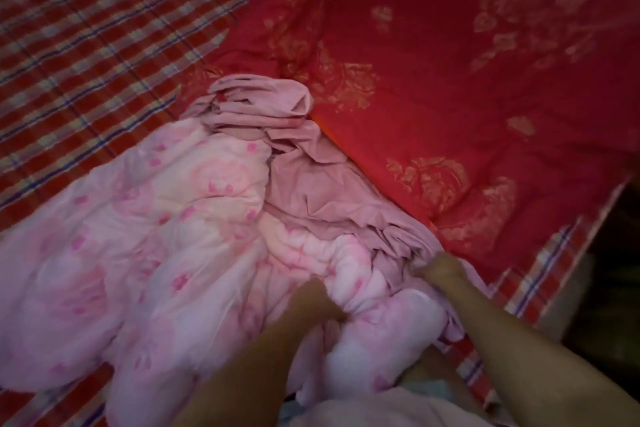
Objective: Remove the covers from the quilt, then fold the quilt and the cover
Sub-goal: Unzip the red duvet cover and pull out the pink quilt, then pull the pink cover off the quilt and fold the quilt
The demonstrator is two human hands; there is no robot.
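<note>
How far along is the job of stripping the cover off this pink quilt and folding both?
Done: much of the pink flowered quilt lies bare on the plaid sheet. In hand: the left hand grips the quilt while the right hand grips the bunched mauve cover, into which part of the quilt still runs. Left: freeing that part, then folding both; neither looks folded.

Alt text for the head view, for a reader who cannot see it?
A person's left hand grips a pink flowered quilt while the right hand grips the bunched mauve cover, partly pulled off it. Both lie on a red plaid sheet, with a red floral blanket to the right.
</note>
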